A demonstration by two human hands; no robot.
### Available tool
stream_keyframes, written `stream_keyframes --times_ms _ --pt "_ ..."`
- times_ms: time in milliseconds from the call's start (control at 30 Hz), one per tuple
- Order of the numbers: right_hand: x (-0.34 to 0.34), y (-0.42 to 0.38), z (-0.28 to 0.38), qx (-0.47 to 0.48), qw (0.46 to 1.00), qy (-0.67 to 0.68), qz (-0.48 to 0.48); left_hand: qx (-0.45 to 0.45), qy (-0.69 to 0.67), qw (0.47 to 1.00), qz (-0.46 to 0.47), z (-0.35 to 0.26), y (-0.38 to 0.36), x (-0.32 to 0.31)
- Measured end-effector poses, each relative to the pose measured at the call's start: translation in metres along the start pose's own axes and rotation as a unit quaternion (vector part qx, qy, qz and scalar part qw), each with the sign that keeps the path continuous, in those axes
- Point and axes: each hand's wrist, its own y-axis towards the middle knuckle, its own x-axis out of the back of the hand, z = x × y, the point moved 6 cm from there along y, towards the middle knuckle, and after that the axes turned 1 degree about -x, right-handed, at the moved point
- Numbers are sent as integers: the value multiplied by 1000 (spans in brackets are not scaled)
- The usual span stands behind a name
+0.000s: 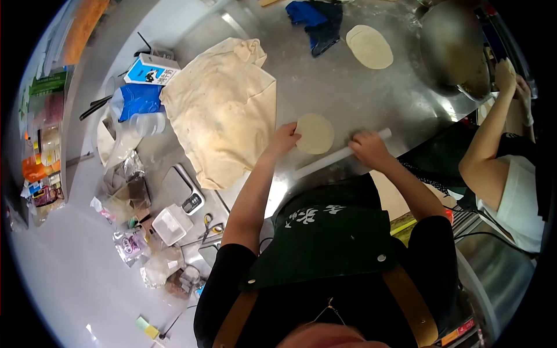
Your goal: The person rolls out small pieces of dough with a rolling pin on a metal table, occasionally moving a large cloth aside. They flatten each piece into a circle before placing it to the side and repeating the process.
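A flat, pale dough round (316,134) lies on the steel worktop in front of me. Its left edge is pinched by my left hand (284,140), fingers closed. My right hand (369,149) is curled over the right part of a white rolling pin (325,162), which lies at a slant between the dough and my apron. Farther back on the worktop rests a second flat dough round (370,47). Left of my left hand, a large cream cloth (223,113) is spread out in folds; whatever may be under it is hidden.
A blue crumpled cloth (315,22) lies at the back. On the left are a milk carton (152,69), a kitchen scale (184,188), a white tub (172,224) and scissors (210,228). At right, another person's hands (510,78) are near a large metal pan (452,46).
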Motion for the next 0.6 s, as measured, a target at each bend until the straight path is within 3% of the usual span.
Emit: stream_keyframes --times_ms 67,167,267,367,467,600 --pt "8 26 6 39 998 -11 -45 8 16 1000 4 -1 0 1" --pt "0 54 1 55 998 27 -25 -16 -14 1000 -18 3 5 2" --pt "-11 68 -7 -6 999 41 -10 -37 -25 998 -44 -12 5 4" --pt "-13 86 -5 -83 991 -12 -105 -43 -37 997 -60 -11 16 1" --pt "-33 77 -6 -187 976 -5 -110 -16 12 998 -55 -8 28 1" --pt "-41 57 -3 -214 972 -46 -83 17 53 998 -43 -22 32 2"
